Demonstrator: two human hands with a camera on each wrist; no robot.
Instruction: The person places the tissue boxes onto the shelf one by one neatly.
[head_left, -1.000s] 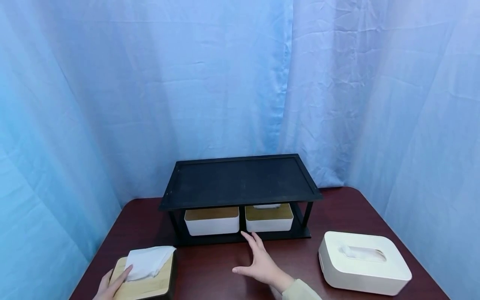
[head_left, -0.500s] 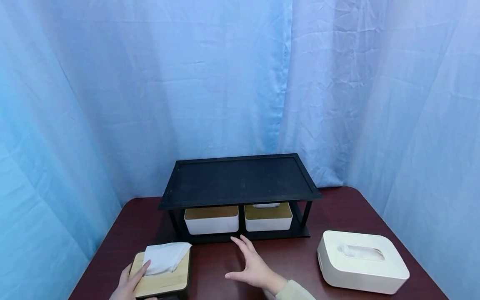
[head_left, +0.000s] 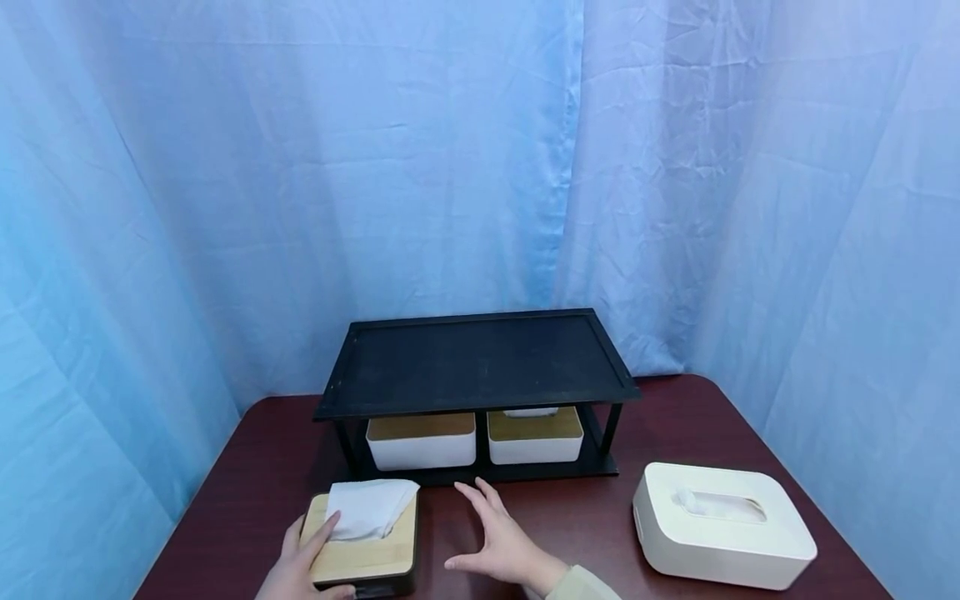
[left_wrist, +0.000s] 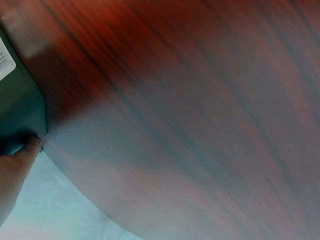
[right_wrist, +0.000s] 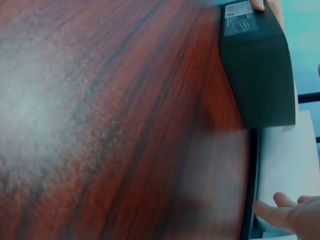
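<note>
My left hand (head_left: pixel 296 567) grips a tissue box (head_left: pixel 363 560) by its left end, with the thumb on the near side. The box has a light wooden lid, a dark body and a white tissue (head_left: pixel 367 510) sticking out of its top. In the left wrist view, the thumb presses the dark side of the tissue box (left_wrist: pixel 20 100) near a white label. My right hand (head_left: pixel 502 546) hovers to the right of the box, fingers spread and holding nothing. The right wrist view shows the dark side of the tissue box (right_wrist: pixel 260 75) and my right hand's fingers (right_wrist: pixel 275 214) apart from it.
A black two-level shelf (head_left: pixel 480 362) stands at the back of the dark red table (head_left: pixel 247 492). Two white boxes with wooden tops, a left one (head_left: pixel 423 450) and a right one (head_left: pixel 536 448), sit on its lower level. A cream tissue box (head_left: pixel 723 529) stands at right.
My left hand has carried the wood-lidded tissue box to the right, toward the front of the shelf. The right hand has drifted slightly left, still spread. Other boxes stay where they were.
</note>
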